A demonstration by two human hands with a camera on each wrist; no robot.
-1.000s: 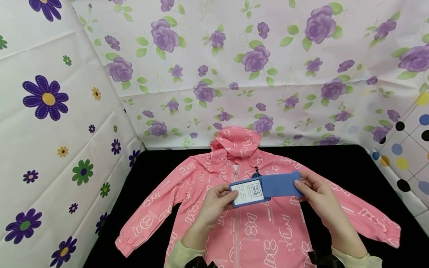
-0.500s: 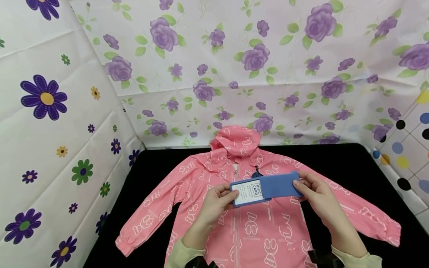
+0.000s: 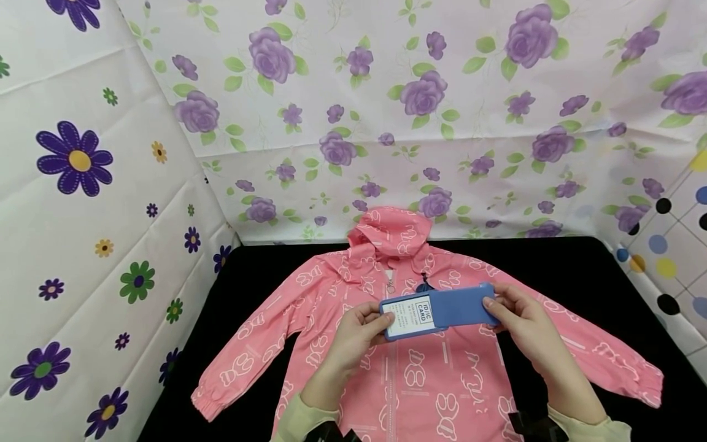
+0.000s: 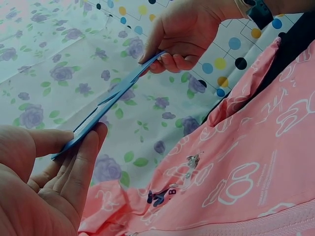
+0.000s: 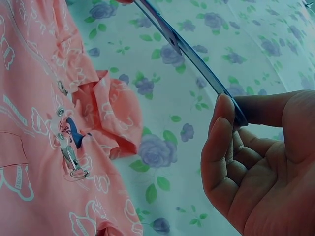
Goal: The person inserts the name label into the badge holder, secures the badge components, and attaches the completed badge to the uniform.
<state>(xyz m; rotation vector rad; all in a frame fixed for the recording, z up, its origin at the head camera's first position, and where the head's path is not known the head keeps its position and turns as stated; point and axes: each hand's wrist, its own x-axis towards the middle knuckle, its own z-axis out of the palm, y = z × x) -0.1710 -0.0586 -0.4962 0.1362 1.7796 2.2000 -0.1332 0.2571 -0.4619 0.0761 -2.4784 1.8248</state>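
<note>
A blue card holder [image 3: 463, 307] is held above the pink jacket [image 3: 415, 368], lying nearly level across it. Its left part shows a white insert [image 3: 409, 314] printed "ID/IC CARD"; its plain blue part extends to the right. With thumb and fingers, my left hand [image 3: 359, 331] pinches the left end. The other end is pinched by my right hand [image 3: 521, 316], thumb on the front face. Both wrist views show the holder nearly edge-on, as a thin blue strip [image 4: 110, 101]. Some fingers are hidden behind it in the head view.
Below, the jacket is spread on a black table [image 3: 265, 270], hood away from me, sleeves out. A metal clip [image 5: 73, 162] with a dark blue piece [image 5: 74, 133] lies on its chest. Flower-printed sheets [image 3: 342, 92] rise behind and left; a dotted sheet [image 3: 671, 245] stands right.
</note>
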